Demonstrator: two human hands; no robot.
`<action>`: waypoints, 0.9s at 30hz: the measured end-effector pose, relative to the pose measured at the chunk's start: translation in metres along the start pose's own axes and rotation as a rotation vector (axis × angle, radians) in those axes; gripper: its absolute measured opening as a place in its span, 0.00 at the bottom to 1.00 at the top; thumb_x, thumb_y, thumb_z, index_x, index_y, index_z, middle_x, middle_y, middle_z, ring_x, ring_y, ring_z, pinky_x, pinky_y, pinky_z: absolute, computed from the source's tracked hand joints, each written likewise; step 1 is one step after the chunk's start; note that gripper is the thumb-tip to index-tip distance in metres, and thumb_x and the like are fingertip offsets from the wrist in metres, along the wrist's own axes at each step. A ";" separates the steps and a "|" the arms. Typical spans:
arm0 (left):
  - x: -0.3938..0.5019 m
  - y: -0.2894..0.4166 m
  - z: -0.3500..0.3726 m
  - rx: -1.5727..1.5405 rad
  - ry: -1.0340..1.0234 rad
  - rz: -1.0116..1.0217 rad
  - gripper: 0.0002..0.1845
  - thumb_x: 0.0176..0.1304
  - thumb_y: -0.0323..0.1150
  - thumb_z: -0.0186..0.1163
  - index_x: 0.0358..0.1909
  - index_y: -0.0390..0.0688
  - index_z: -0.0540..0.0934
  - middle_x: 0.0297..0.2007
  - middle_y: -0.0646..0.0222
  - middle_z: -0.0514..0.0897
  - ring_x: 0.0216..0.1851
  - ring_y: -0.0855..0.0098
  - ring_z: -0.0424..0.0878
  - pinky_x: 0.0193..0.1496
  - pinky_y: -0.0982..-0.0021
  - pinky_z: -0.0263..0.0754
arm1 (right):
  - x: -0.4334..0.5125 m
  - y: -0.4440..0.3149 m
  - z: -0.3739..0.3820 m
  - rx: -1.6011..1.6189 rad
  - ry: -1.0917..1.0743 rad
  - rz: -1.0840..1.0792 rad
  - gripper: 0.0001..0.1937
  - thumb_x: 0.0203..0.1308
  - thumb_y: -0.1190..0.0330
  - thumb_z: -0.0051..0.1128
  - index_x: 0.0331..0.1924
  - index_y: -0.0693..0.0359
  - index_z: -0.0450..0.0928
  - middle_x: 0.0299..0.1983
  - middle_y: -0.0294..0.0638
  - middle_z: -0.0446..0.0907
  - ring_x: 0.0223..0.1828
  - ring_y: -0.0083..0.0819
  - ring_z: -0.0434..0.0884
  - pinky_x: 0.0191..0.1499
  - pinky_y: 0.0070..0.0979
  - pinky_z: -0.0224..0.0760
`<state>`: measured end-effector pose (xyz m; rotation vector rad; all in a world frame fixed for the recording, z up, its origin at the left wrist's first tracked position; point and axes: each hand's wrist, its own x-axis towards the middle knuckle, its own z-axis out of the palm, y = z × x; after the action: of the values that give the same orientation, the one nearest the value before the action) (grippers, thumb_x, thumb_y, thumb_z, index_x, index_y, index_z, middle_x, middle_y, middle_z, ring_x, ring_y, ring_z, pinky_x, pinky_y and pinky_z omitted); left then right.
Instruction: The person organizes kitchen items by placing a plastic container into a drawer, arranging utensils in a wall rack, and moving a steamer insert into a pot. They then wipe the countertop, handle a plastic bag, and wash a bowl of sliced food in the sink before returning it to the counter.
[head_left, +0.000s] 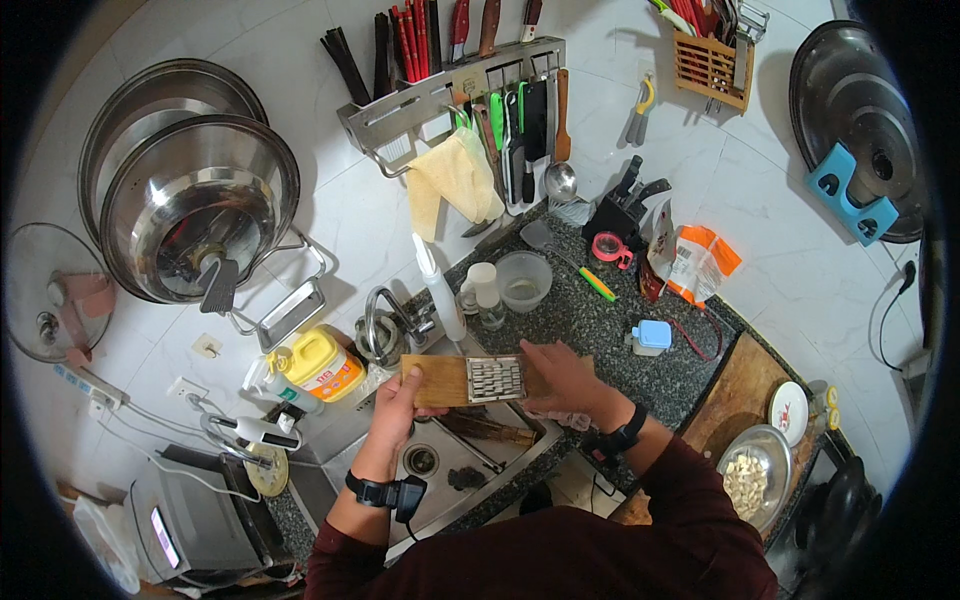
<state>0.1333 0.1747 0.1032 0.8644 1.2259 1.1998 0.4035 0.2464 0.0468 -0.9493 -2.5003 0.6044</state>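
A wooden grater board (433, 381) with a slotted metal plate (496, 379) set in its middle is held level above the sink's right edge. My left hand (397, 405) grips its left end, thumb on top. At the right end, my right hand (566, 382) holds the board, with fingers spread over the wood. Below lies the stainless steel sink (360, 469), with a brush-like bundle (491, 427) and a dark scrubber (466, 478) in it. Crumpled clear plastic (570, 420) shows just under my right hand.
A curved faucet (386, 315) and a white squeeze bottle (442, 300) stand behind the board. On the granite counter are a plastic bowl (524, 281), a spatula (596, 283) and a blue-lidded box (651, 337). To the right, a steel bowl (780, 480) of pale pieces sits near a cutting board (739, 397).
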 end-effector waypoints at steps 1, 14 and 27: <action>0.000 0.000 0.000 0.017 -0.005 -0.016 0.22 0.63 0.46 0.47 0.41 0.33 0.71 0.33 0.58 0.79 0.27 0.69 0.80 0.24 0.76 0.75 | 0.000 -0.001 0.001 -0.036 0.016 -0.015 0.45 0.40 0.53 0.65 0.61 0.62 0.52 0.52 0.54 0.64 0.54 0.48 0.63 0.56 0.39 0.56; -0.004 -0.021 -0.023 -0.094 -0.236 -0.139 0.23 0.66 0.41 0.42 0.54 0.32 0.64 0.43 0.57 0.77 0.45 0.67 0.76 0.48 0.71 0.70 | 0.045 0.051 -0.050 0.439 0.600 0.257 0.29 0.40 0.68 0.68 0.48 0.67 0.66 0.40 0.46 0.75 0.40 0.32 0.75 0.44 0.27 0.68; -0.016 -0.057 -0.050 -0.082 0.031 -0.248 0.15 0.65 0.36 0.46 0.46 0.35 0.71 0.38 0.61 0.80 0.38 0.70 0.79 0.42 0.74 0.72 | 0.197 0.112 -0.113 0.372 0.833 0.276 0.25 0.37 0.62 0.68 0.39 0.68 0.70 0.31 0.47 0.77 0.31 0.38 0.77 0.35 0.29 0.69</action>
<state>0.0972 0.1420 0.0429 0.6156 1.2603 1.0584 0.3825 0.4871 0.1226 -1.1078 -1.4820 0.5696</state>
